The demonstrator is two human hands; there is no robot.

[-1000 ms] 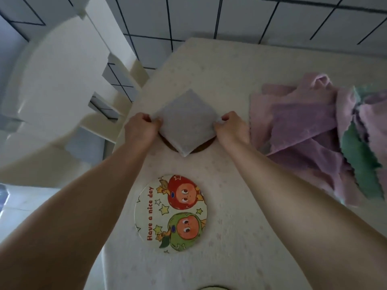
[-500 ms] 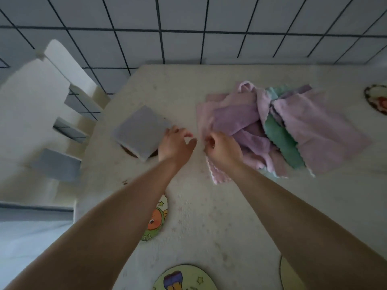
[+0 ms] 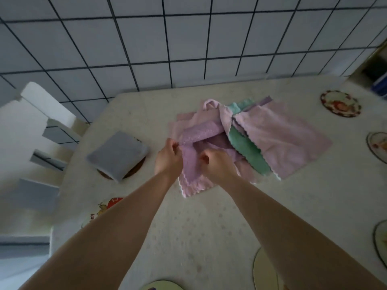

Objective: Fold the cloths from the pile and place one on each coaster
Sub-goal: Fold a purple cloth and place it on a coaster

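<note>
A pale, faintly speckled desk [image 3: 205, 231] fills the lower and middle part of the view. Beyond its far edge lies a floor of light grey tiles [image 3: 146, 38] with dark grout lines. At the left, just beside the desk, stands a white chair [image 3: 39, 114] with slats in its back. At the far right edge a dark opening with something blue [image 3: 380, 85] in it shows, too blurred to identify.

Pink, lilac, green pile [image 3: 272, 143]; seemingly grey folded cloth [image 3: 118, 153]
</note>
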